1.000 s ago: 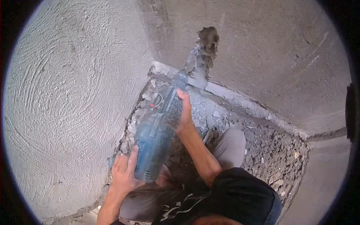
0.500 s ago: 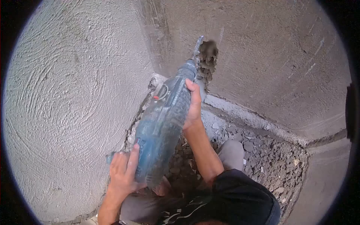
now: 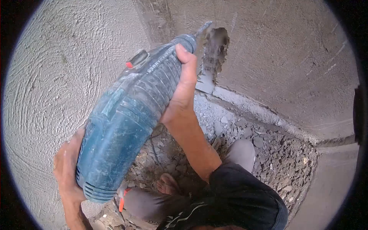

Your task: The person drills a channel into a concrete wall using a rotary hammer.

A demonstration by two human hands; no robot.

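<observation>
A dusty blue-green rotary hammer slants across the view, its rear end close to me. My right hand is wrapped around the ribbed front housing, thumb up by the nose. At the back end my left hand grips the tool, its fingers partly hidden behind the body. The chisel bit points up and right, its tip beside the top of a rough chipped-out cavity in the brown wall.
A swirl-textured plaster wall stands close on the left. Broken rubble covers the ground below. A pale ledge runs along the wall base. My knee and bare foot are beneath the tool.
The rear of the rotary hammer has swung left and closer to me, with my left hand moving along. The bit tip has shifted slightly up and to the right.
</observation>
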